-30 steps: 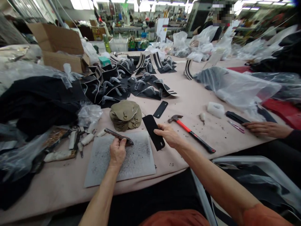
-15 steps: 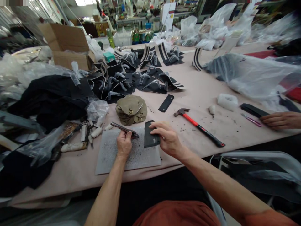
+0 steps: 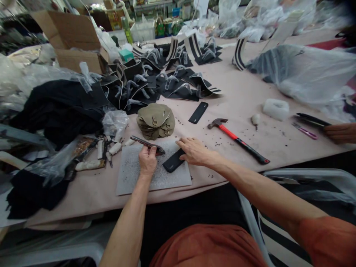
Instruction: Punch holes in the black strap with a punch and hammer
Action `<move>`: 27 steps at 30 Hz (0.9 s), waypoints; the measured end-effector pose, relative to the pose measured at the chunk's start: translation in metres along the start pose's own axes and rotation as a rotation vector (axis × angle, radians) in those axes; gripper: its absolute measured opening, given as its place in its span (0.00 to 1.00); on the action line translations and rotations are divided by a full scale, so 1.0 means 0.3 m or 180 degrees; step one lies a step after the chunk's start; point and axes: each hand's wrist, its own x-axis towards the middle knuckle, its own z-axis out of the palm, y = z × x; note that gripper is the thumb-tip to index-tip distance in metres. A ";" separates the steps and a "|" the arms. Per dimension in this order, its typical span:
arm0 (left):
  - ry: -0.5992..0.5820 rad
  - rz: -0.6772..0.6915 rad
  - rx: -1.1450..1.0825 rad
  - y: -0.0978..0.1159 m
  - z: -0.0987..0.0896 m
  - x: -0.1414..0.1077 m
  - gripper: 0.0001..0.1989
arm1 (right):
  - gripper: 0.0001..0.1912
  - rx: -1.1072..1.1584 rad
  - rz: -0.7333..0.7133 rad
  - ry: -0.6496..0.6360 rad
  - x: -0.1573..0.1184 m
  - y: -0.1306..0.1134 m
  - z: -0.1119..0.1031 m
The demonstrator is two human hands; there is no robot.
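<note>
My left hand [image 3: 147,161] grips a slim metal punch tool [image 3: 146,144] that lies slanted over a grey cutting mat [image 3: 128,178]. My right hand [image 3: 194,151] presses flat on a black rounded strip [image 3: 172,161] lying on the mat's right side. The mat is speckled with dark punched bits. Just behind the mat sits a stack of olive fabric pieces [image 3: 155,120] with metal rings.
A red-handled hammer [image 3: 237,140] and another black strip [image 3: 198,112] lie to the right on the pink table [image 3: 239,100]. Black striped pieces [image 3: 167,81] crowd the middle, dark cloth and plastic bags the left. Another person's hand [image 3: 340,132] rests at the right edge by pink tweezers [image 3: 305,131].
My right hand has carried the black strip from beside the mat onto it and laid it flat. My left hand has kept the tool in place. The view has dipped downward.
</note>
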 end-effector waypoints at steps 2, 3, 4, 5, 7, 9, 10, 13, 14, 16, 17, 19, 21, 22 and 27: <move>0.0034 -0.0049 0.0053 -0.003 -0.004 0.000 0.15 | 0.21 0.0232 0.0378 -0.0147 -0.016 0.000 0.031; 0.0071 -0.0074 0.0098 -0.005 -0.007 0.000 0.15 | 0.21 0.0472 0.0565 -0.0163 -0.032 -0.001 0.051; 0.0107 -0.0095 0.0139 -0.006 -0.010 0.001 0.14 | 0.21 0.0725 0.0728 -0.0137 -0.049 -0.003 0.071; 0.0128 -0.0110 0.0166 -0.007 -0.012 0.001 0.14 | 0.22 0.0957 0.0888 -0.0061 -0.065 -0.006 0.089; 0.0118 -0.0101 0.0153 -0.005 -0.015 0.002 0.15 | 0.21 0.1330 0.1275 0.0108 -0.088 -0.017 0.119; 0.0089 -0.0044 0.0078 0.001 -0.014 0.001 0.16 | 0.17 0.1691 0.1615 0.0027 -0.095 -0.034 0.135; 0.0071 -0.0015 0.0023 0.006 -0.013 0.000 0.17 | 0.14 0.1884 0.1724 -0.0063 -0.096 -0.043 0.140; -0.0031 0.0001 -0.0224 0.021 -0.010 -0.004 0.17 | 0.09 0.1971 0.1810 -0.0065 -0.102 -0.067 0.149; -0.0080 -0.0034 -0.0323 0.027 -0.008 -0.004 0.18 | 0.10 0.1841 0.1805 0.0018 -0.108 -0.072 0.153; -0.0135 -0.0114 -0.0504 0.040 0.001 -0.001 0.19 | 0.14 0.1652 0.1780 0.0124 -0.121 -0.078 0.164; -0.0147 -0.0139 -0.0583 0.049 0.009 0.002 0.20 | 0.16 0.1631 0.1781 0.0136 -0.126 -0.078 0.170; -0.0179 -0.0133 -0.0715 0.071 0.032 0.011 0.21 | 0.17 0.1689 0.1802 0.0179 -0.130 -0.074 0.178; -0.0302 -0.0072 -0.0790 0.096 0.065 0.022 0.20 | 0.17 0.1726 0.1842 0.0223 -0.126 -0.068 0.180; -0.0398 -0.0038 -0.0777 0.108 0.082 0.027 0.20 | 0.17 0.1700 0.1868 0.0229 -0.122 -0.065 0.178; -0.0779 0.0174 -0.0307 0.131 0.148 0.032 0.16 | 0.19 0.1424 0.2053 0.0336 -0.111 -0.064 0.174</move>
